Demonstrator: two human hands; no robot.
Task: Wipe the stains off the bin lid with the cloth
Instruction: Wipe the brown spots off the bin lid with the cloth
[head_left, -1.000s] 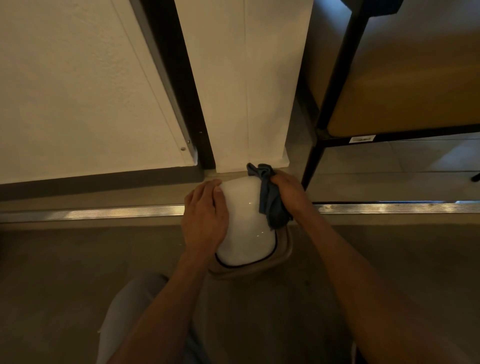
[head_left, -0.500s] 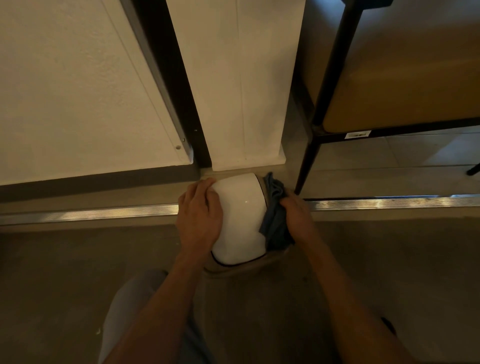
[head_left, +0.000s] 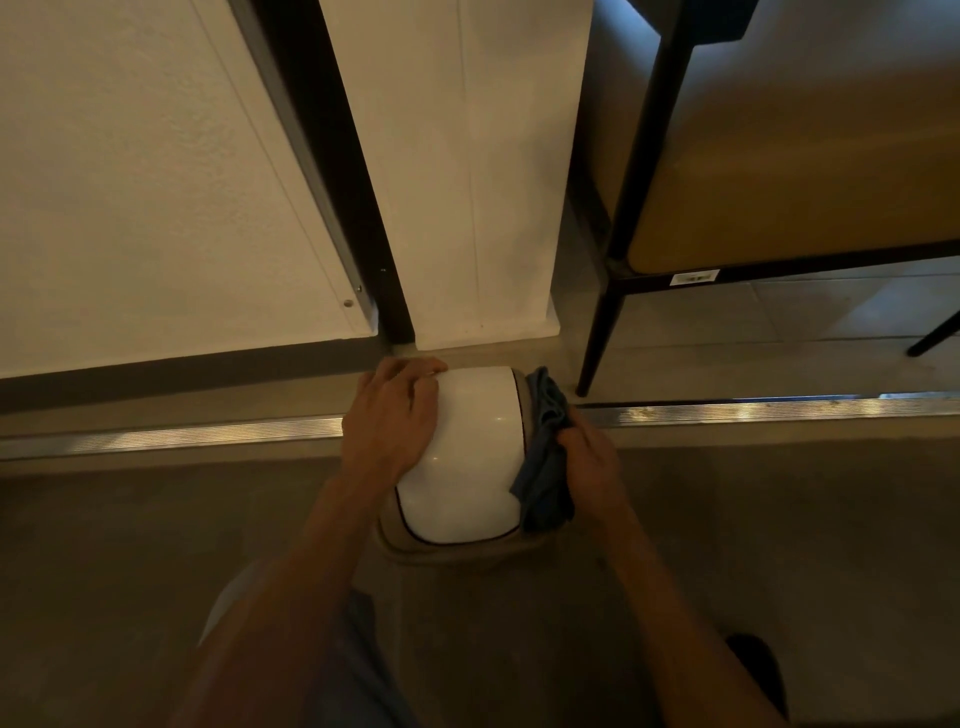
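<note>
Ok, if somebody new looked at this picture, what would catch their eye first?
Probably the glossy white bin lid low in the middle, brightest against the dim floor. The left hand rests on its left side, and the right hand grips a blue cloth against its right edge. Behind stand a white pillar and, at upper right, a dark-framed chair.

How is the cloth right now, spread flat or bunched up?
Bunched: the blue cloth is crumpled in the right hand against the lid's right edge.
</note>
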